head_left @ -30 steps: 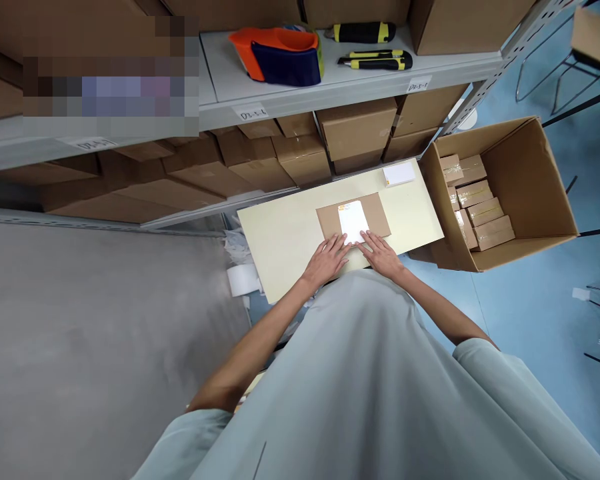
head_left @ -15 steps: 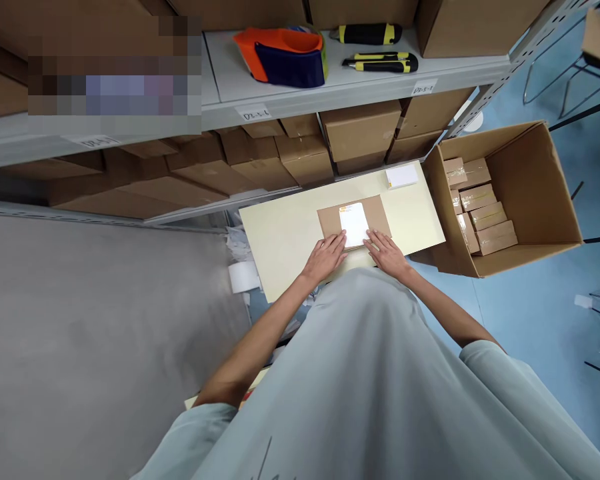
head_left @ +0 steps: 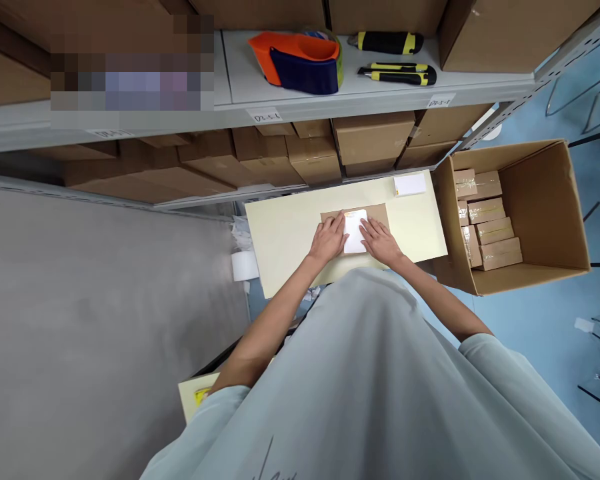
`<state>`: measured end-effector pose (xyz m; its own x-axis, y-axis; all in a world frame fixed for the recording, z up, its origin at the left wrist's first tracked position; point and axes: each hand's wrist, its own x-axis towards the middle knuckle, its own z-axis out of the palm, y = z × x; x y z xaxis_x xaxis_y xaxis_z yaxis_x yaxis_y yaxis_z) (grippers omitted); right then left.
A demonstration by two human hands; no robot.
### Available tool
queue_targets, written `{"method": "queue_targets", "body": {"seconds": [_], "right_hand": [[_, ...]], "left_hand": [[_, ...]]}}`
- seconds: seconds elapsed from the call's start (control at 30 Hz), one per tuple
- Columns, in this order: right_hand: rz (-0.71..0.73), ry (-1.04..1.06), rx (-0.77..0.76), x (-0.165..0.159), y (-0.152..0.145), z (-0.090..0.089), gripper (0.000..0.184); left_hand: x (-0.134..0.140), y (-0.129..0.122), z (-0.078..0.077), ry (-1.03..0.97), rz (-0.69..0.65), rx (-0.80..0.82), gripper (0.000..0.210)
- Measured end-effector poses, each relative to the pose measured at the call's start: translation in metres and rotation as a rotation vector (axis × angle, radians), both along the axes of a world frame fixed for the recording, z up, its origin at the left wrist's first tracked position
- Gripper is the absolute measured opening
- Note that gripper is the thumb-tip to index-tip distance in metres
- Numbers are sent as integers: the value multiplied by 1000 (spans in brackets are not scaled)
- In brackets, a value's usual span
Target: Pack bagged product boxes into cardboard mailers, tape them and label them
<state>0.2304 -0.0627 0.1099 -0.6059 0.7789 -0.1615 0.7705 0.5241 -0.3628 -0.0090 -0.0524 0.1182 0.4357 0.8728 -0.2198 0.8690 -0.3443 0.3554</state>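
A white sheet, probably a label [head_left: 355, 235], with a small orange mark at its top edge, lies on a flat brown cardboard piece [head_left: 379, 213] on the cream tabletop [head_left: 285, 233]. My left hand [head_left: 329, 238] rests flat at the sheet's left edge, fingers stretched out over the cardboard. Opposite it, my right hand [head_left: 381, 241] lies with fingers extended, their tips touching the sheet's right edge. Both hands cover part of the cardboard, and neither grips anything. A small white stack or box [head_left: 410, 185] sits at the table's far right corner.
An open carton [head_left: 545, 213] holding several small brown boxes [head_left: 500, 254] stands right of the table. On the shelf [head_left: 300, 110] above are an orange-and-blue tape dispenser [head_left: 305, 67] and two utility knives [head_left: 397, 72]. Brown boxes [head_left: 375, 137] line the lower shelf. A white roll [head_left: 245, 265] is at left.
Both hands have slid forward from the near edge of the white sheet to along its sides. The camera view has shifted slightly; the cardboard stays on the table.
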Motion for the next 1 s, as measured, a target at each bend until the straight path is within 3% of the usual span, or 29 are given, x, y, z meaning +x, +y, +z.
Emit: {"method": "queue_targets", "body": {"seconds": [0.2, 0.47, 0.6, 0.73, 1.0], "right_hand": [[23, 0, -10, -2, 12, 1, 64], [70, 2, -40, 6, -11, 0, 70], [63, 21, -38, 9, -13, -4, 69], [60, 59, -13, 3, 1, -9, 68], [36, 83, 33, -14, 30, -14, 59]], "left_hand": [[0, -15, 4, -23, 23, 9, 70], [6, -64, 0, -72, 51, -14, 67], [12, -74, -1, -61, 85, -26, 65], [14, -66, -2, -32, 80, -28, 67], [16, -21, 0, 1, 72, -1, 68]]}}
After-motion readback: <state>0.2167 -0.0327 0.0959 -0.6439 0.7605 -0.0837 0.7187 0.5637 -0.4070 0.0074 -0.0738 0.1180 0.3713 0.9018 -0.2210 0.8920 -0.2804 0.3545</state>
